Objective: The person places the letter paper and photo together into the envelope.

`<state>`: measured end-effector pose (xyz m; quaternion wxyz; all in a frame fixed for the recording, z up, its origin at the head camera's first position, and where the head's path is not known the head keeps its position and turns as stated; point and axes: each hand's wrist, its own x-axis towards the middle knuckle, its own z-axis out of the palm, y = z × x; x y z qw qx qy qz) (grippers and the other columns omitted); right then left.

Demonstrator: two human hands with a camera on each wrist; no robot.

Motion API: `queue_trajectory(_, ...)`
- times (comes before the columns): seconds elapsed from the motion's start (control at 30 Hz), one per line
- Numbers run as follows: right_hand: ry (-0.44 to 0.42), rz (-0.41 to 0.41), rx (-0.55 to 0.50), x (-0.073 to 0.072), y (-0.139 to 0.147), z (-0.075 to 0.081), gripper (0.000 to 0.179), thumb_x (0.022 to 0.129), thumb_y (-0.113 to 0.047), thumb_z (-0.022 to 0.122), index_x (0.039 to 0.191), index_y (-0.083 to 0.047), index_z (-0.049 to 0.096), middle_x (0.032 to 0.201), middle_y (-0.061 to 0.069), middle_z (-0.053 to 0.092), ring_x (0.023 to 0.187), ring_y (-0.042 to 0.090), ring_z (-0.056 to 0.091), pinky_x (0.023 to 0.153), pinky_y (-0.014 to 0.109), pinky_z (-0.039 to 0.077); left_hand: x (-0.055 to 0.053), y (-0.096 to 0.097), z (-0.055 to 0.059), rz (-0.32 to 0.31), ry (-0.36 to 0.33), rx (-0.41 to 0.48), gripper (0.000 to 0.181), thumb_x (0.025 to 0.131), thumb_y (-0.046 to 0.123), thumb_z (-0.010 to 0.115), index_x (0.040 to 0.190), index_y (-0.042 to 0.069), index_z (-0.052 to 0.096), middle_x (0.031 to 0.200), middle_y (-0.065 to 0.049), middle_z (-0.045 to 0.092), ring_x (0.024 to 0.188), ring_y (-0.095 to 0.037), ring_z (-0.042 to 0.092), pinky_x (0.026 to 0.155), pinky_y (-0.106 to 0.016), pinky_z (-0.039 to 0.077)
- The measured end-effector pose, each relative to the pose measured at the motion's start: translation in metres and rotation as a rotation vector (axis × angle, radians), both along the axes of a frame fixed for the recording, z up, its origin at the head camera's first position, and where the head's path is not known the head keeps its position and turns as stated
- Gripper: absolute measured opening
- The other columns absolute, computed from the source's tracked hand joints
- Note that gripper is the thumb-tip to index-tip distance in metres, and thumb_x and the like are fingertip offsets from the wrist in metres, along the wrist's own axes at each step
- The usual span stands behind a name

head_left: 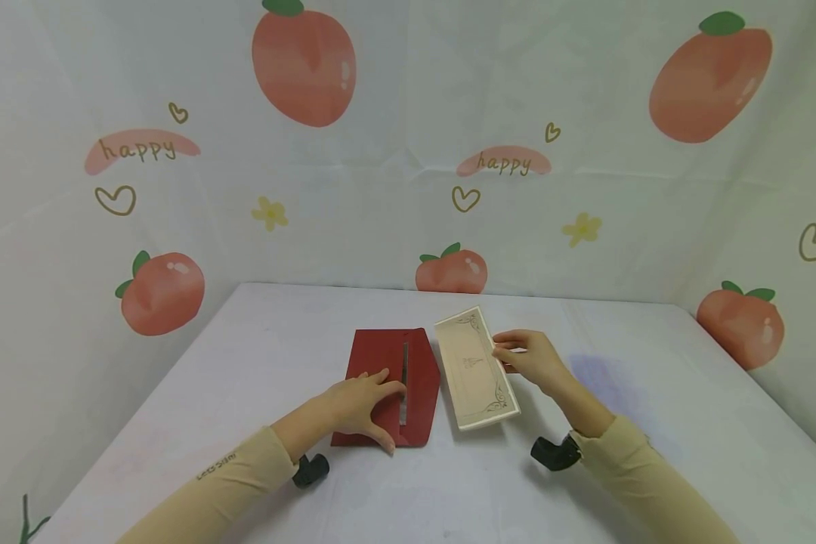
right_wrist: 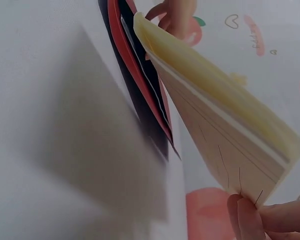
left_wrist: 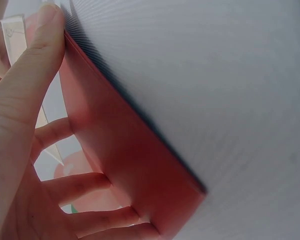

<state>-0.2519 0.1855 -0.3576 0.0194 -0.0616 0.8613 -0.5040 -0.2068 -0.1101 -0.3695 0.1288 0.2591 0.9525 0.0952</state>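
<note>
On the table lies a red envelope (head_left: 369,349) with its pointed flap (head_left: 423,393) folded out to the right. A silvery strip shows along its mouth. My left hand (head_left: 353,408) grips it, thumb at the near edge and fingers bent over the upper panel; the left wrist view shows the fingertips partly hidden at the red panel's edge (left_wrist: 110,135). Right of the envelope, my right hand (head_left: 530,359) pinches a cream folded card (head_left: 472,370) with ornate corners by its right edge. The card is tilted above the table, and its layers (right_wrist: 220,120) show in the right wrist view.
A white cloth printed with peaches, hearts and "happy" hangs behind the white table (head_left: 279,317). Black wrist mounts (head_left: 555,453) sit beneath both cuffs. A small red piece (head_left: 511,369) peeks out below the right fingers.
</note>
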Motion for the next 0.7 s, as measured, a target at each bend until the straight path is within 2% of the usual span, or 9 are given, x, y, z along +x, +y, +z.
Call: queue_trajectory(0.7, -0.016, 0.017, -0.051, -0.004, -0.024, -0.012, 0.031, 0.087, 0.0, 0.06, 0.115, 0.014, 0.056, 0.099, 0.025, 0.064, 0.074, 0.01, 0.065, 0.068, 0.03, 0.058, -0.003, -0.001, -0.005, -0.002, 0.011, -0.009, 0.084, 0.061, 0.061, 0.077, 0.131, 0.027, 0.046, 0.147, -0.017, 0.038, 0.128, -0.051, 0.04, 0.099, -0.058, 0.041)
